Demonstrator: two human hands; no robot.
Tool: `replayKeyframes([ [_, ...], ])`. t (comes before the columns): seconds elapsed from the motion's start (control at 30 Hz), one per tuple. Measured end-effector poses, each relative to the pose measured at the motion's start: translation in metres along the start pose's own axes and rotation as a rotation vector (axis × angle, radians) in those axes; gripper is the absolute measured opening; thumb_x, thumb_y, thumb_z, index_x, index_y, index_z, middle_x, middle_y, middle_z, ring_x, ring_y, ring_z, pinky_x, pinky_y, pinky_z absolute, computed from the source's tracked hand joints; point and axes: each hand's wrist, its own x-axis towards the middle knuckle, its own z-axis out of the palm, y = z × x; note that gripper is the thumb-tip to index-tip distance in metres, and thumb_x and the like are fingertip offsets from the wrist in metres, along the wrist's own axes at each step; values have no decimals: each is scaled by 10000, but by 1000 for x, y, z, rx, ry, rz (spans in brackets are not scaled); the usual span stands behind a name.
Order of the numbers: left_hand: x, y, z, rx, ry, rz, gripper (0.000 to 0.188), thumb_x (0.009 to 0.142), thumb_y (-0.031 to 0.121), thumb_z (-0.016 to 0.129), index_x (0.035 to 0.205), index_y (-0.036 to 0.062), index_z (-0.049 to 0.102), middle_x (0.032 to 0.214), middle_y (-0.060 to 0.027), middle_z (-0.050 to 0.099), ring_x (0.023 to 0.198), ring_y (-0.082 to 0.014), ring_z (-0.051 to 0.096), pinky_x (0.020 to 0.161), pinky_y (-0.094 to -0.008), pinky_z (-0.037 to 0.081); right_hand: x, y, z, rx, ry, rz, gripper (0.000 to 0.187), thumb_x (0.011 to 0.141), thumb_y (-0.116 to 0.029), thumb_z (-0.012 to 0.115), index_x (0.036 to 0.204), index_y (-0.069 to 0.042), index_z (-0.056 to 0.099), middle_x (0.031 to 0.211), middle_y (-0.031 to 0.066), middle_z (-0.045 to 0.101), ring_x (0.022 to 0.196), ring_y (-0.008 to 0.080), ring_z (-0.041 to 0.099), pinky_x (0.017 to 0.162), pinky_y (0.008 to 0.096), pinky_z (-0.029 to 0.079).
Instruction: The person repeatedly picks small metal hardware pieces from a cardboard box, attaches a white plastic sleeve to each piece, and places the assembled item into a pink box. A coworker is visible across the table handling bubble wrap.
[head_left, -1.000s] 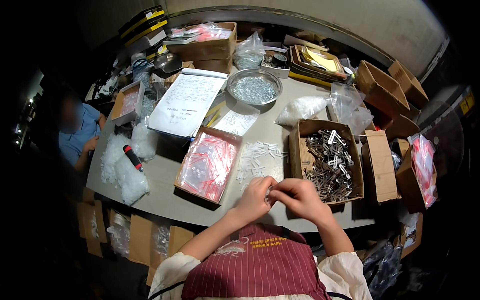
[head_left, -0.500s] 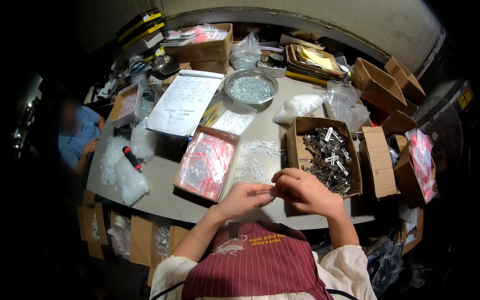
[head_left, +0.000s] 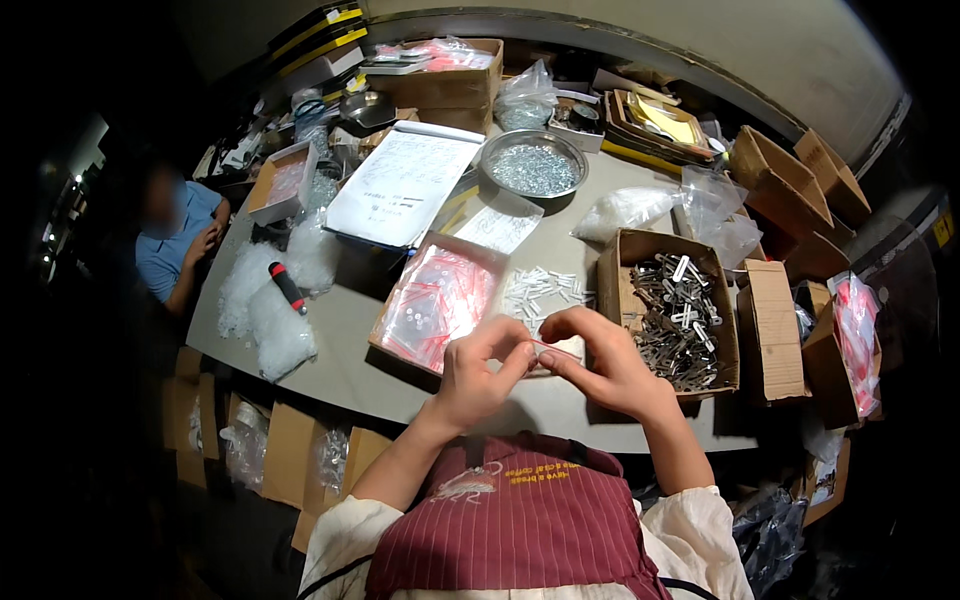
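Note:
Above the front edge of the table, my left hand [head_left: 478, 372] and my right hand [head_left: 608, 368] face each other, both closed in a pinch. Between their fingertips runs a small clear plastic bag with a red edge [head_left: 553, 347], partly hidden by the fingers. Just beyond my hands lies a loose pile of short white tubes [head_left: 542, 291]. By my left hand, a shallow carton [head_left: 386, 318] holds flat clear bags with red edges [head_left: 440, 300]. Close to my right hand is a deeper carton [head_left: 613, 275] of dark and silvery metal clips [head_left: 684, 318].
A metal bowl [head_left: 489, 187] of small shiny parts and a notepad [head_left: 405, 185] stand farther back. Bulging clear bags [head_left: 286, 335] and a red-and-black handled tool [head_left: 287, 288] lie left. Cartons [head_left: 773, 335] crowd the right. Another person [head_left: 180, 250] sits at far left.
My view has shifted, so the table appears farther right. My hands have come up a little and turned; the red-edged bag now shows between my fingertips.

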Motion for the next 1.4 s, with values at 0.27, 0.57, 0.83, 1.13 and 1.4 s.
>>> replayKeyframes([
  [0.27, -43, -5, -39, 209, 116, 77, 57, 917, 41, 678, 945, -5, 661, 806, -87, 718, 735, -168, 740, 651, -295, 559, 11, -8, 56, 59, -148, -53, 145, 957, -122, 671, 966, 14, 622, 846, 149, 638, 774, 298, 636, 684, 380, 504],
  [0.57, -126, -44, -121, -109, 563, -75, 85, 986, 59, 601, 1032, -12, 595, 864, -77, 684, 781, -118, 666, 734, -261, 533, 58, -25, 133, 0, -308, -48, 90, 852, -80, 641, 882, 0, 611, 758, 120, 631, 708, 248, 638, 651, 356, 504],
  [0.83, -242, -129, -205, 342, 930, -229, 140, 1041, 113, 572, 1096, -16, 578, 810, -46, 632, 735, -111, 604, 689, -267, 505, 122, 120, 200, -331, 57, 194, 366, 904, -342, 729, 896, 13, 643, 802, 169, 685, 749, 318, 667, 704, 429, 516],
  [1.13, -246, -141, -195, 440, 693, -373, 143, 1022, 71, 567, 1105, -5, 655, 898, -74, 722, 847, -140, 697, 770, -280, 547, 123, 140, 192, -147, 101, 136, 197, 863, -11, 682, 1055, -12, 721, 988, 177, 727, 910, 340, 707, 806, 386, 546],
  [1.4, -129, -41, -154, 746, 417, 73, 370, 923, 128, 682, 1267, 14, 607, 1272, -187, 588, 1142, -372, 609, 931, -391, 524, 79, 7, 175, -110, -94, -224, 521, 654, 128, 586, 1140, -35, 685, 1024, 183, 614, 974, 390, 596, 871, 449, 490],
])
